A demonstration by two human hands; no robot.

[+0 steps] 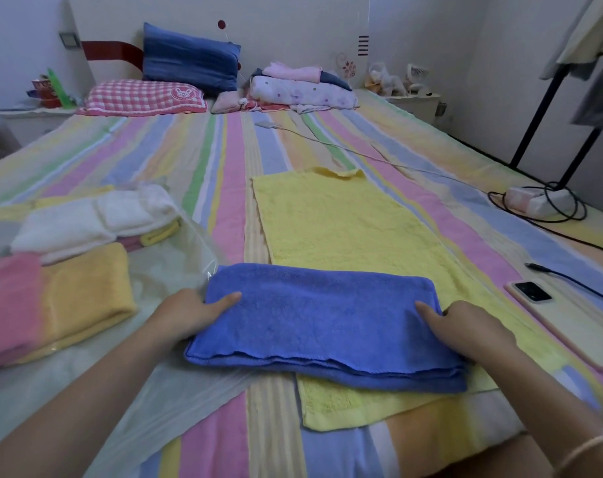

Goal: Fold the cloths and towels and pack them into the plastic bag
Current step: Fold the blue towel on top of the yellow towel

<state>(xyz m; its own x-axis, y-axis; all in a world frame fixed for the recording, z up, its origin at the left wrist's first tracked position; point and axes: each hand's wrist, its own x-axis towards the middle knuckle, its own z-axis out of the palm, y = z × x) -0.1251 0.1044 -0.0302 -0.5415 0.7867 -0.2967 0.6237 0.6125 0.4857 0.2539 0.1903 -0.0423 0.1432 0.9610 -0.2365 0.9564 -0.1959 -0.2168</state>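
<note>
**Blue towel held at both ends on the bed**

Head view: the folded blue towel (320, 322) lies across the near part of a spread yellow towel (334, 222) on the striped bed (224, 174). The left grip (193, 312) grasps its left end, thumb on top. The right grip (465, 326) grasps its right end likewise. To the left, a clear plastic bag (176, 263) holds folded cloths (86, 288). A phone (533, 291) lies to the right.

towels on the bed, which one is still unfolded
The pale yellow towel, spread flat under the folded blue towel. The pink towel, orange towel and white towel at left are folded.
</note>
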